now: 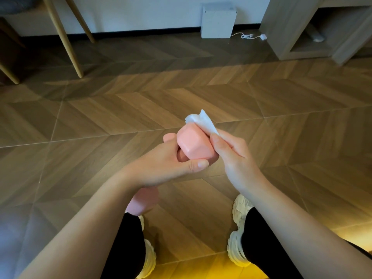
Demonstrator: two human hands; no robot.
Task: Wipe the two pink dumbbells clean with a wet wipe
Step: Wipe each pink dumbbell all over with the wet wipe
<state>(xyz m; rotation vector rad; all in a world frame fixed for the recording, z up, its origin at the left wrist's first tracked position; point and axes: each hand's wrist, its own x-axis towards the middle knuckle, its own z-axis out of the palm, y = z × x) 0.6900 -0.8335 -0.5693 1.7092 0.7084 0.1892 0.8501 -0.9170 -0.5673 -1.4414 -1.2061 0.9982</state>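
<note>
Right now the left hand (pixel 167 166) is wrapped around the handle of a pink dumbbell (pixel 193 143), held up in the air above the wooden floor (pixel 120 109), with its near head turned toward the camera and its far head just peeking past the knuckles. The right hand (pixel 233 156) is pinched closed on a white wet wipe (pixel 203 120) — thumb on top, fingers underneath — and presses it against the far right edge of that near head, so the two hands sit close together around the weight. A loose corner of the wipe sticks up above the dumbbell. The second pink dumbbell (pixel 144 202) lies on the floor below the left forearm, partly hidden by it, just ahead of the left white shoe (pixel 149 260). The right white shoe (pixel 237 232) stands well apart from it.
</note>
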